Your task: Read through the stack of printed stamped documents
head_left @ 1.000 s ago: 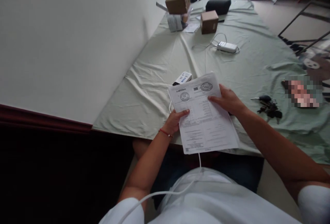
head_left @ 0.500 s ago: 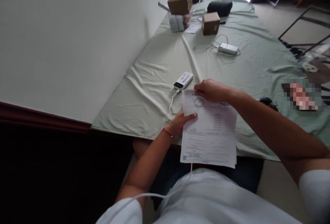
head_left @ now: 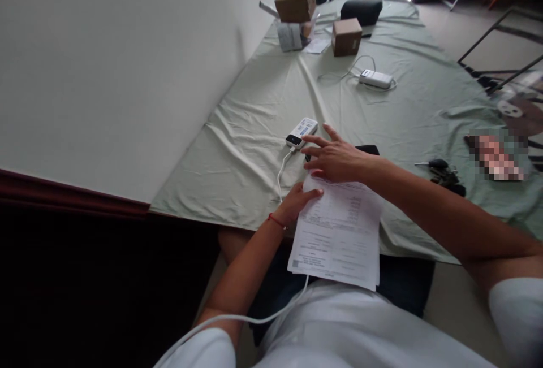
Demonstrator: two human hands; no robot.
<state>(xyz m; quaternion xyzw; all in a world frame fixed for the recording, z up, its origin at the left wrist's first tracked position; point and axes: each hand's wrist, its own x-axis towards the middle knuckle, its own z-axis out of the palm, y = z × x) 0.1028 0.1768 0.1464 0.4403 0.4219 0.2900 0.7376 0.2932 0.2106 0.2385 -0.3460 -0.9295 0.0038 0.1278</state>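
Observation:
A small stack of printed papers [head_left: 337,238] hangs over the near table edge, above my lap. My left hand [head_left: 297,205] grips its left side, thumb on top and the other fingers hidden beneath. Over the top edge of the papers lies my right hand [head_left: 333,159], palm down with its fingers spread. Whether it touches the sheets I cannot tell. Just beyond its fingertips sits a white power bank [head_left: 302,132] with a white cable [head_left: 280,176] plugged in. Part of a flat black object [head_left: 368,150] shows behind my right hand.
Keys [head_left: 443,174] and a blurred-out pinkish item [head_left: 496,157] lie at the right. Farther back are a second white power bank [head_left: 376,78], a small cardboard box [head_left: 347,37], a larger box [head_left: 296,1] and a black case [head_left: 362,12]. A wall [head_left: 127,74] borders the left.
My right hand has let go of the papers' top edge and spread its fingers. The papers have shifted slightly down and left, uncovering the black object.

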